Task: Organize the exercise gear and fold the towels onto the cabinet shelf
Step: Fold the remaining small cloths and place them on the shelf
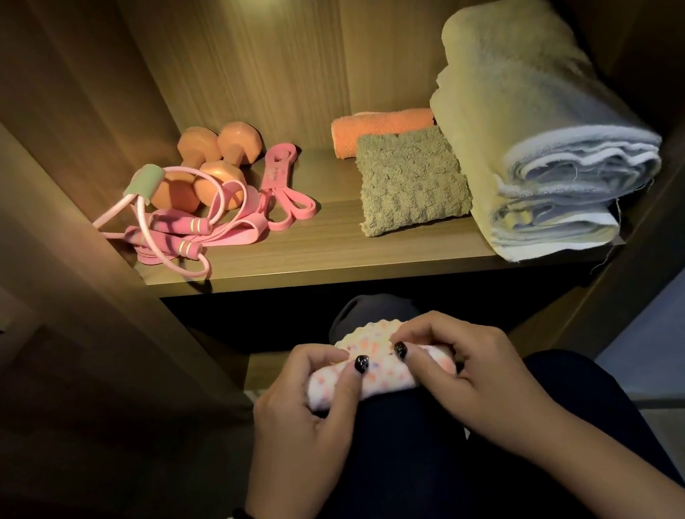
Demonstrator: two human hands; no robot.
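Observation:
A small white cloth with pink dots [373, 351] lies folded on my knee, below the cabinet shelf [332, 256]. My left hand [305, 402] pinches its left end and my right hand [462, 369] pinches its right end, thumbs on top. On the shelf's left lie two orange dumbbells [204, 164], a pink jump rope [177, 234] and pink resistance bands [283, 198]. To the right sit a folded orange towel [378, 128], a folded green towel [410, 180] and a large folded pale towel [530, 134].
Wooden cabinet walls close in the shelf on the left, back and right. A lower shelf [259, 369] shows dimly beneath. My dark-clad legs [438, 460] fill the lower middle. Bare shelf wood lies between the bands and the green towel.

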